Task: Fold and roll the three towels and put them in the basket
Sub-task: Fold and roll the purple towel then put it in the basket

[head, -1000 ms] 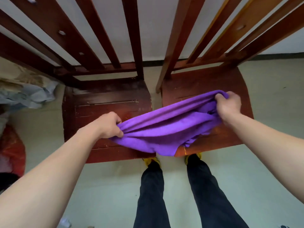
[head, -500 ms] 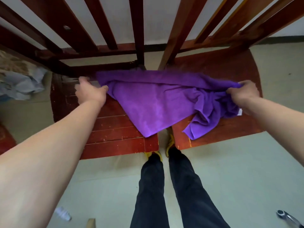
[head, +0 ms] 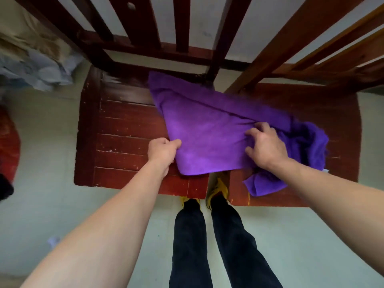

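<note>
Seats of two dark red wooden chairs point(head: 124, 129) now carry the purple microfibre towel point(head: 207, 132), laid down from mid-air and bunched toward three o'clock. Left hand point(head: 164, 151) has shifted to its eight o'clock edge and pinches it. Right hand point(head: 267, 147), fingers bent, gathers cloth at four o'clock. Flattening likely comes before any fold.

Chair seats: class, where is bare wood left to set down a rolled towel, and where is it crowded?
Free: the left seat, bare left of the purple towel; the far right corner of the right seat. Crowded: the middle, where the towel spans both seats, held by the left hand and right hand.
</note>
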